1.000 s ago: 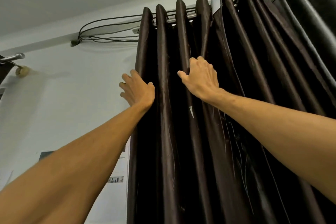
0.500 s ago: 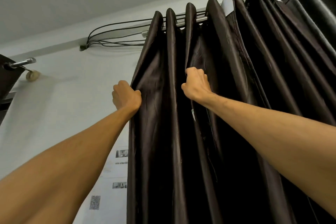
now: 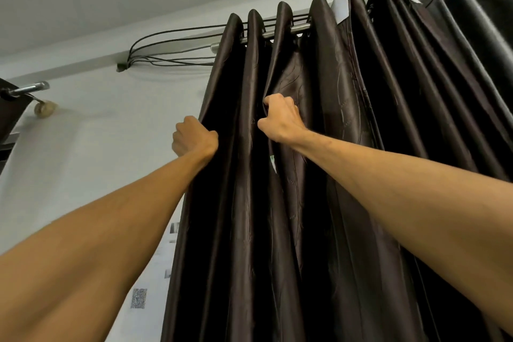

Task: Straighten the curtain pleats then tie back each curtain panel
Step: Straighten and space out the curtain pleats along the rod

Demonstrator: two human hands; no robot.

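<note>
The curtain (image 3: 341, 86) is threaded on a rod (image 3: 280, 33) high on the wall (image 3: 97, 147) and hangs gathered in deep vertical pleats (image 3: 254, 64). The left hand (image 3: 194, 136) is closed round the curtain's outer left edge, with its fingertips hidden behind the cloth. The right hand (image 3: 280, 119) is curled into a fold about two pleats further in, at nearly the same height and somewhat below the rod. The cloth is dark and glossy, so it is judged to be soft, smooth and rather slippery, with enough weight to hang straight once it is let go. A flat palm is likely to slide over it, so each pleat is best pinched along its ridge, high up near the rod, and followed downward. Hard pulls are better avoided, since the load is passed straight to the rod and its fixings, which are not seen here.
</note>
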